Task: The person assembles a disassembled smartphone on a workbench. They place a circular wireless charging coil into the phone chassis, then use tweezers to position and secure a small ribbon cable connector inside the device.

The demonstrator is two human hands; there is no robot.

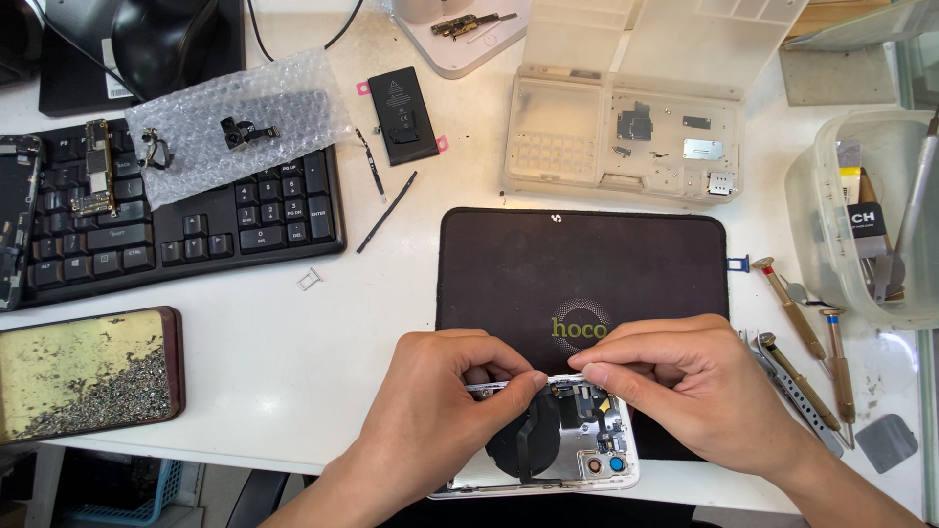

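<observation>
An opened white phone housing (pixel 577 460) lies at the near edge of a black work mat (pixel 587 264), its inner parts and a round black coil showing. My left hand (pixel 440 401) grips the housing's upper left edge with the fingertips pinched together. My right hand (pixel 675 381) pinches the same upper edge from the right, fingertips meeting those of the left hand near the middle. Both hands cover the housing's top rim, so what lies between the fingertips is hidden.
A black keyboard (pixel 176 205) with circuit boards and bubble wrap (pixel 235 117) sits at left. A phone battery (pixel 403 115), a clear parts box (pixel 626 127), screwdrivers (pixel 792 313), a plastic tub (pixel 861 215) and a cracked phone (pixel 88 372) surround the mat.
</observation>
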